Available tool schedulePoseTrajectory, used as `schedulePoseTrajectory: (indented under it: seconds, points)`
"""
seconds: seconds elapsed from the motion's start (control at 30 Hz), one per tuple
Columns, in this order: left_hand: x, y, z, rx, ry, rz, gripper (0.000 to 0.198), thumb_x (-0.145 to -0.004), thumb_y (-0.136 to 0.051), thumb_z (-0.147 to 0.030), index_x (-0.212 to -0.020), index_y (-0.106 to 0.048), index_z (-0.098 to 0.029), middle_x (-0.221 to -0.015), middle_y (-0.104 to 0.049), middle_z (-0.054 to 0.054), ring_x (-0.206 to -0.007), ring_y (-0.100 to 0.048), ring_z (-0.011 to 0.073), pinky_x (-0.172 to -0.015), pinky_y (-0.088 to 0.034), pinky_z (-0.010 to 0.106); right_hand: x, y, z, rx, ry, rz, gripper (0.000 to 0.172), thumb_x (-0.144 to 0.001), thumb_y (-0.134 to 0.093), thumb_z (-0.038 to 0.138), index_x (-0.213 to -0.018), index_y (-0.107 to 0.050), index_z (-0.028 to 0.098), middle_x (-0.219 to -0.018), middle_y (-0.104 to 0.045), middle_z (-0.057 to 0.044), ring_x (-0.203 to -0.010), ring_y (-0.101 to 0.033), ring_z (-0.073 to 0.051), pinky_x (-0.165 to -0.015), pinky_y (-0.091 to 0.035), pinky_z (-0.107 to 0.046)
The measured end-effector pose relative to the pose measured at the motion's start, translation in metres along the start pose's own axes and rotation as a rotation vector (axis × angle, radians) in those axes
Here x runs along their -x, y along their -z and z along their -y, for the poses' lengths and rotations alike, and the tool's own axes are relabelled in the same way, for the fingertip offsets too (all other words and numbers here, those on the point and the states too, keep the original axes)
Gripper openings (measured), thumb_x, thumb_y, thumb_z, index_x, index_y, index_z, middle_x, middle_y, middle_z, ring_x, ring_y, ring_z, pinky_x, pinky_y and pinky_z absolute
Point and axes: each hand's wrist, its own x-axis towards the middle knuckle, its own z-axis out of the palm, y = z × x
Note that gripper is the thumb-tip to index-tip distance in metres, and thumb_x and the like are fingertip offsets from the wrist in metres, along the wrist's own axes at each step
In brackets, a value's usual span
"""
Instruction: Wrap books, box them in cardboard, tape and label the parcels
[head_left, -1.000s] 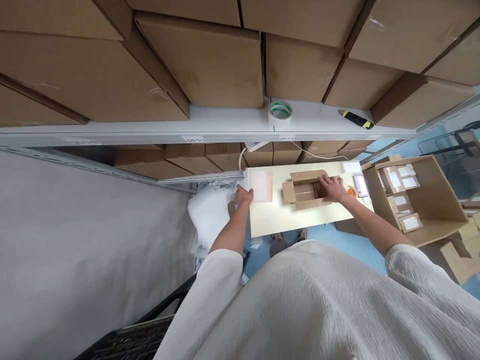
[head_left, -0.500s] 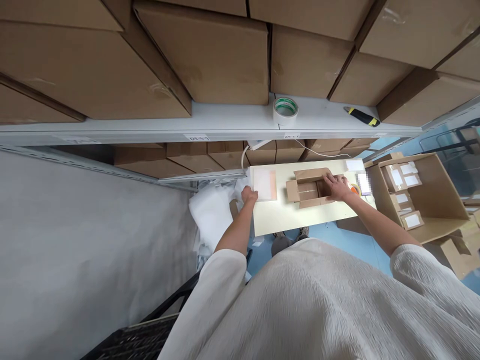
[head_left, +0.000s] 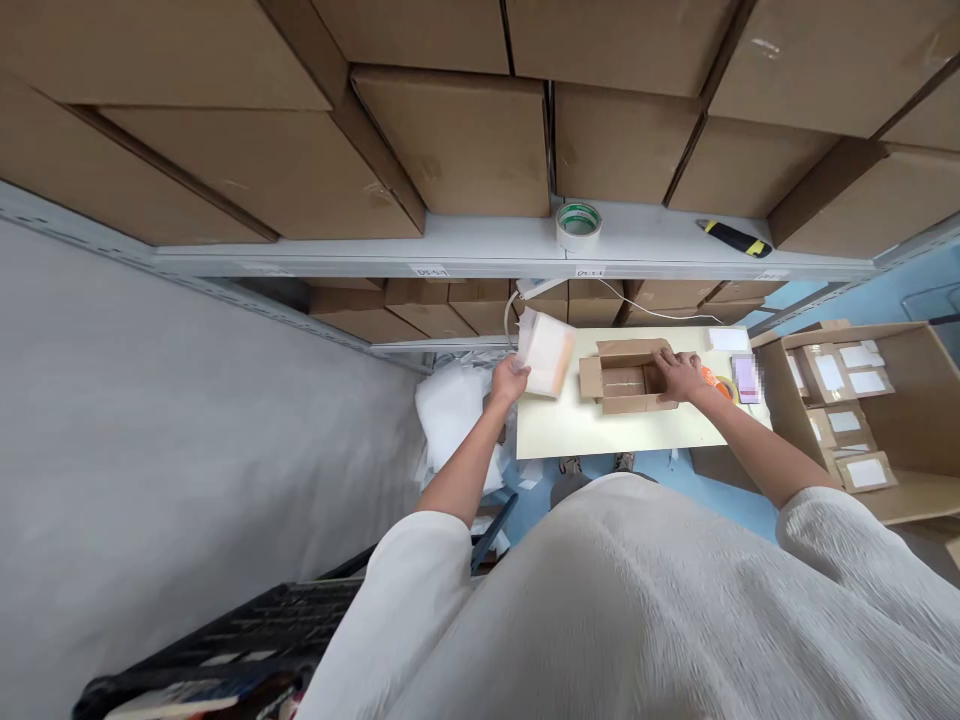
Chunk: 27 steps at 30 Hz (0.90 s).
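My left hand grips the lower left edge of a flat, pale pink and white packet with an orange strip, which seems wrapped in thin white sheeting. The packet is tilted up off the cream table. Beside it stands a small open cardboard box with its flaps spread and bare cardboard inside. My right hand holds the right end of this box, fingers over its wall and some of them hidden inside. An orange and yellow tape roll lies just past that hand.
White foam sheets are heaped left of the table. A large carton with labelled small boxes stands at the right. Above the table runs a shelf carrying cartons, a tape roll and a utility knife. A black crate is at lower left.
My left hand has lifted the packet from the table and tilted it. My right hand remains on the box. The view has shifted slightly.
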Motion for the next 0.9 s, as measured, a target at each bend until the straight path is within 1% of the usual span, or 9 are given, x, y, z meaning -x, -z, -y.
schedulePoseTrajectory:
  seconds: [0.13, 0.23, 0.33, 0.47, 0.6, 0.67, 0.8, 0.83, 0.9]
  points:
    - [0.021, 0.028, -0.019, 0.084, -0.124, -0.098, 0.021, -0.089, -0.067, -0.024, -0.108, -0.073, -0.019, -0.102, -0.08, 0.004, -0.098, -0.073, 0.0229, -0.095, -0.06, 0.034, -0.005, 0.001, -0.003, -0.013, 0.03, -0.018, 0.132, -0.07, -0.087, 0.063, -0.177, -0.019, 0.027, -0.181, -0.025, -0.02, -0.151, -0.036, -0.053, -0.125, -0.02, -0.072]
    - [0.036, 0.027, -0.042, 0.11, -0.229, -0.11, 0.018, -0.091, -0.069, -0.027, -0.107, -0.072, -0.019, -0.105, -0.079, 0.004, -0.096, -0.073, 0.0214, -0.094, -0.059, 0.033, -0.004, 0.002, -0.007, -0.028, 0.063, -0.023, 0.13, -0.071, -0.085, 0.063, -0.177, -0.02, 0.025, -0.179, -0.029, -0.02, -0.15, -0.036, -0.052, -0.126, -0.019, -0.07]
    - [0.045, 0.002, -0.072, 0.076, -0.327, -0.053, 0.018, -0.092, -0.071, -0.029, -0.106, -0.073, -0.018, -0.107, -0.078, 0.005, -0.099, -0.072, 0.0226, -0.096, -0.058, 0.034, 0.0, 0.0, -0.015, -0.087, 0.112, -0.058, 0.128, -0.076, -0.08, 0.065, -0.178, -0.015, 0.025, -0.182, -0.025, -0.018, -0.152, -0.033, -0.052, -0.126, -0.022, -0.069]
    - [0.045, -0.046, -0.11, -0.059, -0.408, 0.068, 0.021, -0.093, -0.071, -0.029, -0.11, -0.074, -0.018, -0.114, -0.077, 0.008, -0.108, -0.07, 0.0259, -0.102, -0.056, 0.036, 0.005, -0.006, -0.032, -0.224, 0.135, -0.097, 0.126, -0.081, -0.078, 0.058, -0.178, -0.006, 0.024, -0.184, -0.016, -0.018, -0.158, -0.03, -0.05, -0.125, -0.03, -0.065]
    - [0.038, -0.083, -0.135, -0.177, -0.447, 0.137, 0.021, -0.092, -0.071, -0.029, -0.11, -0.078, -0.019, -0.115, -0.076, 0.009, -0.108, -0.07, 0.029, -0.102, -0.055, 0.038, 0.011, -0.013, -0.052, -0.43, 0.159, -0.155, 0.107, -0.094, -0.064, 0.042, -0.179, -0.004, 0.017, -0.182, -0.023, -0.02, -0.163, -0.03, -0.041, -0.128, -0.035, -0.058]
    - [0.034, -0.096, -0.143, -0.223, -0.459, 0.18, 0.022, -0.092, -0.07, -0.028, -0.109, -0.079, -0.019, -0.114, -0.077, 0.009, -0.107, -0.071, 0.0297, -0.1, -0.056, 0.038, 0.013, -0.016, -0.061, -0.527, 0.181, -0.184, 0.1, -0.096, -0.057, 0.036, -0.179, -0.006, 0.015, -0.181, -0.027, -0.02, -0.165, -0.031, -0.039, -0.13, -0.036, -0.056]
    - [0.026, -0.112, -0.155, -0.354, -0.441, 0.318, 0.022, -0.09, -0.07, -0.026, -0.109, -0.081, -0.02, -0.111, -0.079, 0.007, -0.109, -0.071, 0.0294, -0.1, -0.055, 0.038, 0.015, -0.022, -0.072, -0.663, 0.19, -0.219, 0.097, -0.094, -0.057, 0.036, -0.179, -0.012, 0.017, -0.179, -0.034, -0.018, -0.163, -0.036, -0.039, -0.131, -0.038, -0.058]
    - [0.026, -0.115, -0.157, -0.39, -0.436, 0.326, 0.023, -0.09, -0.07, -0.024, -0.11, -0.081, -0.021, -0.113, -0.08, 0.007, -0.112, -0.07, 0.0298, -0.103, -0.054, 0.039, 0.015, -0.024, -0.074, -0.691, 0.189, -0.229, 0.096, -0.093, -0.058, 0.036, -0.178, -0.016, 0.018, -0.178, -0.035, -0.018, -0.162, -0.038, -0.039, -0.131, -0.038, -0.058]
    - [0.026, -0.119, -0.16, -0.439, -0.441, 0.275, 0.028, -0.09, -0.067, -0.019, -0.115, -0.081, -0.023, -0.123, -0.079, 0.008, -0.122, -0.068, 0.0318, -0.11, -0.05, 0.043, 0.015, -0.027, -0.075, -0.737, 0.198, -0.262, 0.092, -0.092, -0.059, 0.035, -0.176, -0.024, 0.019, -0.176, -0.039, -0.016, -0.16, -0.041, -0.038, -0.131, -0.039, -0.057]
